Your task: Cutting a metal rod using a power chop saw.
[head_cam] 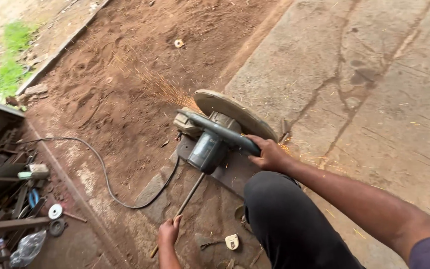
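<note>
The right hand [269, 155] grips the grey chop saw's [215, 132] handle; orange sparks [162, 89] spray far left. The left hand [168, 232], seemingly closed, holds a thin metal rod [187, 197].

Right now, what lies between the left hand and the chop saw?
In the head view, only the thin metal rod spans that stretch: the left hand grips its near end, and it runs up under the chop saw. Stone ground lies beneath.
</note>
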